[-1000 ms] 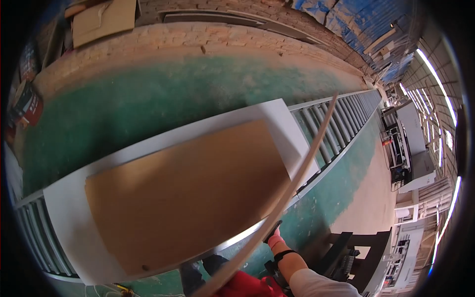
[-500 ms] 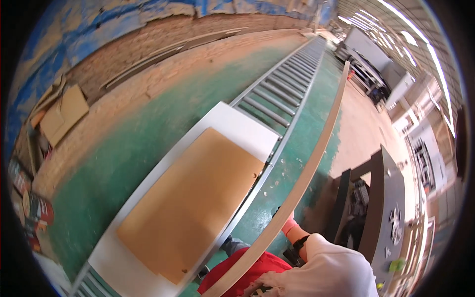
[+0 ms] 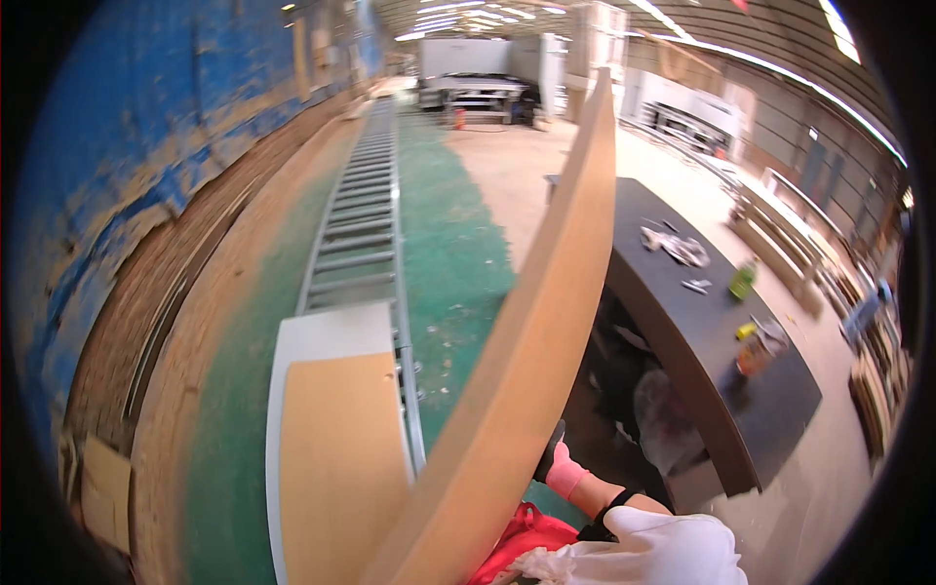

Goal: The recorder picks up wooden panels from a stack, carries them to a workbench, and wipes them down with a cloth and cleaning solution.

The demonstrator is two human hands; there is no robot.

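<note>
A long, light-brown wooden board (image 3: 526,341) rises steeply in front of me, its far end up in the air. My right hand (image 3: 562,468), in a pink and black glove, grips it from the right side; part of the fingers is hidden against the board. My left hand is out of view. To the left, a brown flat panel (image 3: 341,439) rests on a larger white panel (image 3: 336,330). Both lie on the roller conveyor (image 3: 353,244).
A dark table (image 3: 702,292) stands close on the right, bearing a green bottle (image 3: 743,280), a crumpled cloth (image 3: 678,247) and small items. A brick wall with blue covering (image 3: 127,175) runs along the left. Machinery (image 3: 478,93) stands far ahead.
My view has turned right and up. The board has swung up from a lower slant and its far end stands higher. The right hand stays on it.
</note>
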